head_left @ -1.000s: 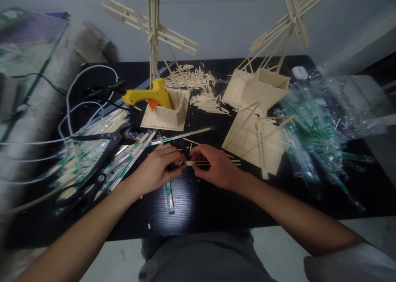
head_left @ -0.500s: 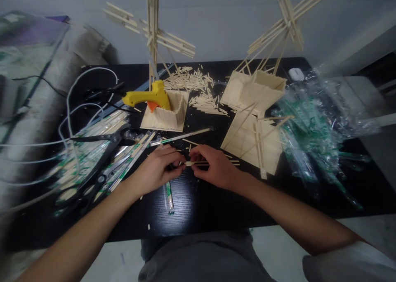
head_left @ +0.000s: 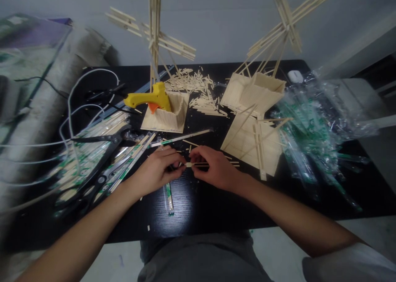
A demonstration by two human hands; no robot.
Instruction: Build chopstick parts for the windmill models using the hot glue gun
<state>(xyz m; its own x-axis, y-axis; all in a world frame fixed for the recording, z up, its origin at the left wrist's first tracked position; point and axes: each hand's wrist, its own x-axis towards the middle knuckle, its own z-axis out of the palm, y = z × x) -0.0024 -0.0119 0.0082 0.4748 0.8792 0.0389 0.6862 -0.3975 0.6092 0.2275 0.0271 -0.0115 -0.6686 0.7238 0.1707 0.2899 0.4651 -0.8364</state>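
Both hands meet over the near middle of the black table (head_left: pixel 216 207). My right hand (head_left: pixel 215 168) is closed round a thin bundle of wooden sticks (head_left: pixel 198 164), whose pale end pokes out to the left. My left hand (head_left: pixel 156 170) is closed too, its fingertips pinching at that end of the sticks. A wrapped chopstick (head_left: pixel 168 197) lies on the table just under the left hand. Another long stick (head_left: pixel 182 137) lies just beyond the hands.
A yellow glue gun (head_left: pixel 148 99) rests on a small stick box (head_left: pixel 165 112). Stick panels and a frame (head_left: pixel 252 121) stand right, cut stick pieces (head_left: pixel 198 90) behind. Scissors (head_left: pixel 95 183), wrapped chopsticks (head_left: pixel 89 150) and white cables (head_left: pixel 69 108) lie left; plastic wrappers (head_left: pixel 312 129) pile right.
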